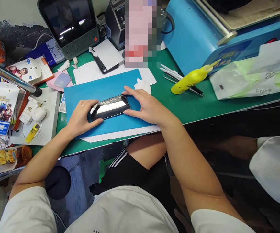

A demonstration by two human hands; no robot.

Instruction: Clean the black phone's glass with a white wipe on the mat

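Observation:
A black phone (110,107) with a glossy, reflecting face lies flat on a blue mat (106,87) on the green bench. My left hand (81,117) grips the phone's left end, thumb along the near edge and a ring on one finger. My right hand (146,105) holds the right end, fingers curled over the far edge and thumb against the near side. Both hands pinch the phone between them. White sheets (120,133) stick out from under the mat.
A yellow squeeze bottle (193,77) and tweezers (176,77) lie to the right. A blue machine (203,32) stands at the back right, a small monitor (69,22) at the back left. Another phone (104,66) lies behind the mat. Boxes and packaging (4,106) crowd the left.

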